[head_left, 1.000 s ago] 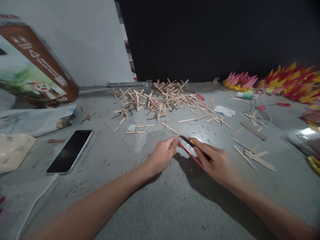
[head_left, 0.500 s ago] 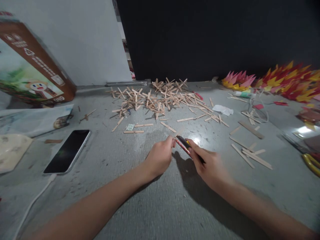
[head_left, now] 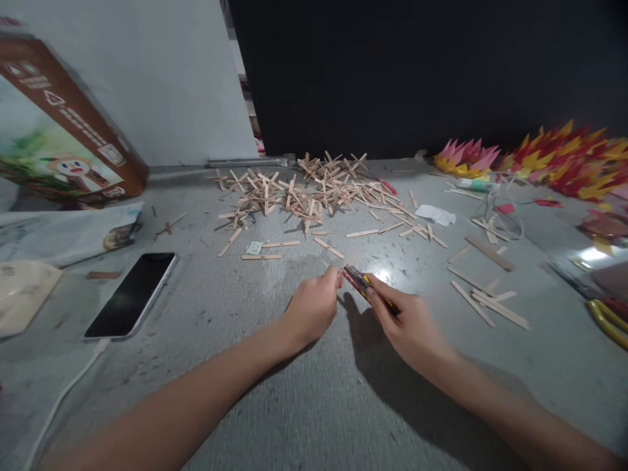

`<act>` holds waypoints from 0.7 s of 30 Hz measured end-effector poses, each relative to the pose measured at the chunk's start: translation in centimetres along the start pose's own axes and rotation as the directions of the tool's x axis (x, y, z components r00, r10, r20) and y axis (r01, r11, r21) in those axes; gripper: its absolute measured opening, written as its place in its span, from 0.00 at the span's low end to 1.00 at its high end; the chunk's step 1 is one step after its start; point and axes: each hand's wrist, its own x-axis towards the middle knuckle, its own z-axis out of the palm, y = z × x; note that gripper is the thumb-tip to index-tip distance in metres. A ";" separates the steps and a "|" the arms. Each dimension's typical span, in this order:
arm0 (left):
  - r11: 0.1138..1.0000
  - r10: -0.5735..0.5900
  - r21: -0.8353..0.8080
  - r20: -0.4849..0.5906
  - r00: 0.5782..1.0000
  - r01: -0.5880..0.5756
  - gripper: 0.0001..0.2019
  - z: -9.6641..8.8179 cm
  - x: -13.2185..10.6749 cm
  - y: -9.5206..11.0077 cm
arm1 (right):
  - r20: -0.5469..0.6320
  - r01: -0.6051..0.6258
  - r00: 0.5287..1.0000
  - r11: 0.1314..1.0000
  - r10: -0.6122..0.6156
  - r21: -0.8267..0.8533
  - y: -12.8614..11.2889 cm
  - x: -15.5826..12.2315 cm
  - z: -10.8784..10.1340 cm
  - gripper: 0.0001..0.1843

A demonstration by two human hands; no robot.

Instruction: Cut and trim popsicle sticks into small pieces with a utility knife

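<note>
My right hand (head_left: 409,320) is closed round a slim black, red and yellow tool that looks like a utility knife (head_left: 359,281), its front end pointing up and left. My left hand (head_left: 314,302) is closed in a pinch right at that end. A small pale tip of a wooden stick (head_left: 345,265) shows between the left fingertips and the tool; the rest is hidden. Just beyond the hands lie loose wooden sticks (head_left: 328,247). Farther back is a heap of crossed wooden sticks (head_left: 309,193).
A phone (head_left: 131,296) on a white cable lies at left, near a brown printed box (head_left: 73,131). More loose sticks (head_left: 500,309) and yellow-handled scissors (head_left: 608,322) lie at right. Spiky paper pieces (head_left: 569,160) stand at the back right, before a black panel (head_left: 432,72).
The tool has turned slightly in my right hand, showing more of its yellow and grey side. My left hand has hardly moved. The whole view has shifted slightly.
</note>
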 end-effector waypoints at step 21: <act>0.998 -0.045 0.052 0.008 0.999 0.044 0.10 0.2 -0.1 0.0 | 0.135 -0.184 0.980 0.934 0.148 0.307 -0.9 -0.2 0.1 0.25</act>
